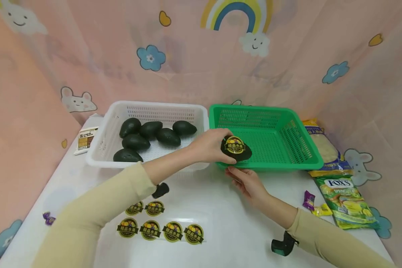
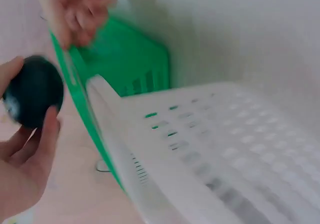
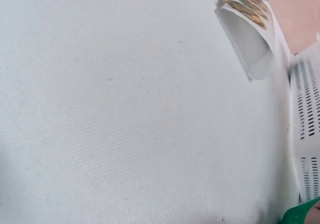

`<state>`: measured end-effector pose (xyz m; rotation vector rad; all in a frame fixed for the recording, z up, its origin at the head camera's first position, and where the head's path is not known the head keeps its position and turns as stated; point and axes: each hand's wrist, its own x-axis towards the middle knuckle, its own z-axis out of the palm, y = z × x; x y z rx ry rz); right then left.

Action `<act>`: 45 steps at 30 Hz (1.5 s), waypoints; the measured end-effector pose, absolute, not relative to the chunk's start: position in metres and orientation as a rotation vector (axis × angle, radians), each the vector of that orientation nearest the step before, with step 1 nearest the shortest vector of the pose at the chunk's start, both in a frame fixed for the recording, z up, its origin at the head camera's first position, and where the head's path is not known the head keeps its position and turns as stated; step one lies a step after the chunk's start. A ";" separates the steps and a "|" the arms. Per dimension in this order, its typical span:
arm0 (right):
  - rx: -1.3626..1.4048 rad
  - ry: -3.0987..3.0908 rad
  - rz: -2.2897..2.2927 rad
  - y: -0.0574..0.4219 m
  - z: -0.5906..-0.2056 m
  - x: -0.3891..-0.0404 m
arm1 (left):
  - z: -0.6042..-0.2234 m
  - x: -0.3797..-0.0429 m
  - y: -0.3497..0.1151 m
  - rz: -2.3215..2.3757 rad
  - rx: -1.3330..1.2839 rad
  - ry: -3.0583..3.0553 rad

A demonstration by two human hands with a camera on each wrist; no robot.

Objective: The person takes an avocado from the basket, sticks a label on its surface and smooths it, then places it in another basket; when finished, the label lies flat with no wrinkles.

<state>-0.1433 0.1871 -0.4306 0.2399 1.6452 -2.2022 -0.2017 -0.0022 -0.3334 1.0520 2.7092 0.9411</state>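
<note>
My left hand (image 1: 211, 146) grips a dark avocado (image 1: 246, 153) over the near left corner of the green basket (image 1: 298, 165). A round black-and-gold sticker (image 1: 235, 146) faces up on it. In the left wrist view, the thumb and fingers stand around the avocado (image 2: 37, 91). Just below the basket's front rim is my right hand (image 1: 249, 184), its fingers loosely curled, thumb near or against the rim; exact contact is unclear. Several dark avocados (image 1: 136, 142) lie in the white basket (image 1: 95, 158), to the left. On the table lies a clear sheet of similar stickers (image 1: 150, 229).
At the right stand a green candy bag (image 1: 346, 203) and a blue-and-yellow bag (image 1: 325, 147). A purple candy (image 1: 309, 201) and a yellow candy (image 1: 321, 210) lie beside them. Another purple candy (image 1: 48, 219) sits far left. Behind the white basket's left side is a small packet (image 1: 86, 139).
</note>
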 end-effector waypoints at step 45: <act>-0.845 1.958 -0.277 -0.024 -0.368 -0.319 | -0.437 -0.128 -0.136 2.035 -0.161 1.825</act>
